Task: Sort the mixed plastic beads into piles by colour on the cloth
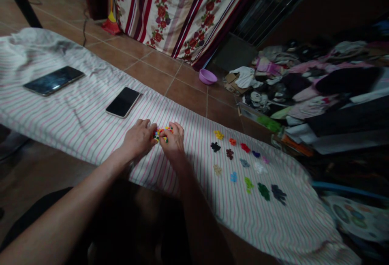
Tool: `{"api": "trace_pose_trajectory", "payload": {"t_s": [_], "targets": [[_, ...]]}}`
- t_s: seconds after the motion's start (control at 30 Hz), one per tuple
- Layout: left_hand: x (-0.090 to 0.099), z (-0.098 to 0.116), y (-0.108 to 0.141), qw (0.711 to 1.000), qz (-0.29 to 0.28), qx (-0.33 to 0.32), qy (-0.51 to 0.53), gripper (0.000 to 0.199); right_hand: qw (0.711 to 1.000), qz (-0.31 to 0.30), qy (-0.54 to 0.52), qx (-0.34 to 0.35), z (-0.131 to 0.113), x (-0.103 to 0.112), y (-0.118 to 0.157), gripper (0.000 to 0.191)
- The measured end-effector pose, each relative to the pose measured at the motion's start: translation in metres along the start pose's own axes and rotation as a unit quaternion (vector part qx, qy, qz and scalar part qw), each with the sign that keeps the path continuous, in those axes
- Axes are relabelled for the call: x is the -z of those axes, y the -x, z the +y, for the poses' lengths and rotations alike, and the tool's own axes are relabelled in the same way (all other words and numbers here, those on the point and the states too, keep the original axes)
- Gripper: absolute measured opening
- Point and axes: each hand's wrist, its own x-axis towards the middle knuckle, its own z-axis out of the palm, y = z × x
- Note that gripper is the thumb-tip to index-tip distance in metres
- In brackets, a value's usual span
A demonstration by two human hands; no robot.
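Note:
A small cluster of multicoloured plastic pieces, red, yellow, blue, green and white, lies low on the striped cloth between my hands. My left hand grips its left edge, fingers at the far side and thumb at the near side. My right hand is closed on the right part, with thumb and fingers pressed against it. My fingers hide some of the cluster, and the single pieces are too small to make out clearly.
Sorted piles of pieces lie to the right, among them yellow, black, lime green and dark green. A phone and a tablet-like device rest at left on the striped cloth. Beyond are a purple basin and heaped clothes.

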Motion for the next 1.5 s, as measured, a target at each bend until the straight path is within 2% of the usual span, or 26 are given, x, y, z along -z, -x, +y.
{"api": "trace_pose_trajectory", "payload": {"t_s": [0.2, 0.37, 0.5, 0.73, 0.9, 1.13, 1.33, 1.5], "targets": [[0.009, -0.003, 0.004, 0.998, -0.043, 0.046, -0.005, 0.053, 0.999, -0.011, 0.040, -0.028, -0.005, 0.006, 0.000, 0.003], [0.005, -0.009, 0.003, 0.995, -0.090, 0.042, 0.001, 0.042, 0.998, -0.030, 0.052, -0.030, -0.003, 0.005, -0.001, 0.004], [0.001, -0.010, 0.001, 0.996, -0.076, 0.034, 0.014, 0.036, 0.998, -0.046, 0.035, -0.027, 0.003, 0.001, -0.002, 0.005], [-0.006, -0.011, -0.003, 0.998, -0.045, 0.033, 0.029, 0.032, 1.000, 0.001, 0.017, 0.013, 0.005, -0.003, -0.001, 0.003], [-0.006, -0.008, -0.004, 0.998, -0.038, 0.018, 0.049, 0.029, 0.999, 0.011, -0.008, 0.050, 0.004, 0.005, -0.006, 0.006], [-0.004, -0.002, -0.007, 0.996, -0.039, 0.071, 0.022, 0.027, 0.999, 0.043, -0.015, 0.019, 0.017, 0.021, -0.006, 0.007], [-0.009, 0.007, -0.013, 0.997, -0.038, 0.054, 0.024, 0.027, 0.998, 0.057, -0.030, 0.005, 0.022, 0.032, -0.001, 0.009], [-0.013, 0.018, -0.017, 0.998, -0.019, 0.031, 0.055, 0.035, 0.995, 0.088, -0.044, -0.006, 0.021, 0.042, 0.001, 0.012]]}}
